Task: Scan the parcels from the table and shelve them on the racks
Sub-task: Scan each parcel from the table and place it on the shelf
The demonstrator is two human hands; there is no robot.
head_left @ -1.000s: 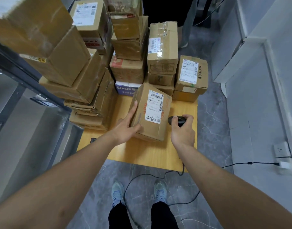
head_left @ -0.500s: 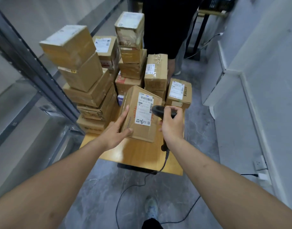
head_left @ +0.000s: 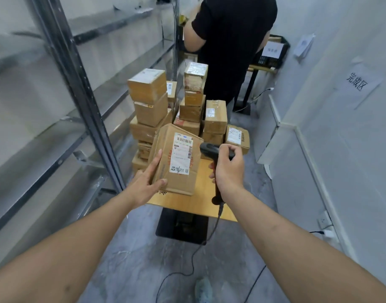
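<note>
Scanning under way, with the racks bare and most parcels waiting.

Held tilted above the near edge of the light wooden table (head_left: 200, 204): a brown cardboard parcel with a white barcode label (head_left: 175, 159), gripped at its left edge by the left hand (head_left: 144, 184), thumb curled over the front, fingers laid along the side. Wrapped in the right hand (head_left: 228, 171), fingers curled tight round the handle: a black corded handheld scanner (head_left: 209, 148), nose just beside the label. Behind, still stacked on the table, many more taped brown cardboard boxes (head_left: 148, 99). At left, grey metal racks (head_left: 78, 88) with no parcels visible on them. Beyond the table, a person in a black shirt (head_left: 231, 40). By the look of it, early going: one parcel at the scan step, shelving yet to come.
</note>
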